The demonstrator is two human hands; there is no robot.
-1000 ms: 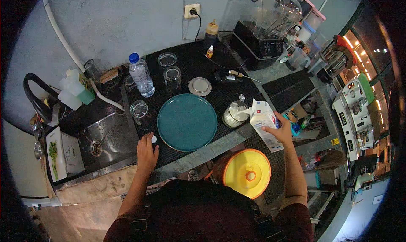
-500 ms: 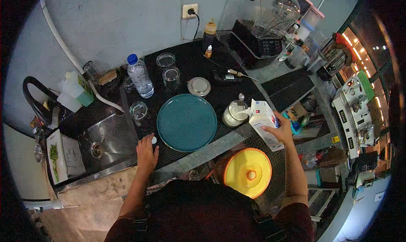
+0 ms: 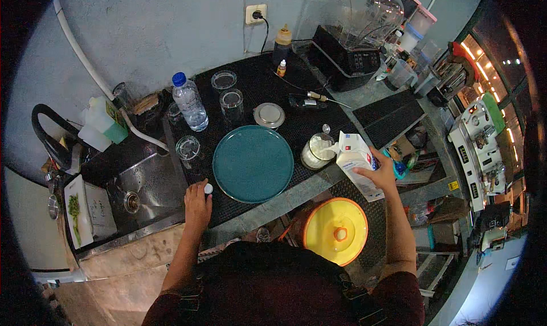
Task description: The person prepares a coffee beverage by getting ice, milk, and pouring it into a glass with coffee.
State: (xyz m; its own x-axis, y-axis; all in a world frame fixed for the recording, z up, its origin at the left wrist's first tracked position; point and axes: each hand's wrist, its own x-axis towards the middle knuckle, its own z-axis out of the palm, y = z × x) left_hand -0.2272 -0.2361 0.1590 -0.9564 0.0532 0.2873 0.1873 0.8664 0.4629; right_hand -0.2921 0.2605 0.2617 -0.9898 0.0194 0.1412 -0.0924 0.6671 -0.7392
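Note:
My right hand [image 3: 380, 171] grips a white carton [image 3: 356, 158], tilted with its spout to the left. White liquid runs from the spout into a glass jar [image 3: 315, 155], which holds white contents and has a spoon-like metal handle showing at its rim. My left hand [image 3: 198, 207] rests at the counter's front edge, beside the sink, with a small white cap [image 3: 208, 188] held by the thumb and fingertips. Between the hands lies a round teal plate [image 3: 253, 163]. Just behind the plate is a round silver lid [image 3: 269, 115].
Clear glasses [image 3: 188, 148] and a blue-capped water bottle [image 3: 190, 102] stand left of the plate. The sink [image 3: 148, 183] is at far left. A yellow lidded bin [image 3: 336, 232] stands below the counter edge. Behind are a squeeze bottle [image 3: 281, 45] and a blender [image 3: 347, 58].
The white liquid keeps running from the carton into the jar. Both hands stay nearly where they were; the view has shifted slightly.

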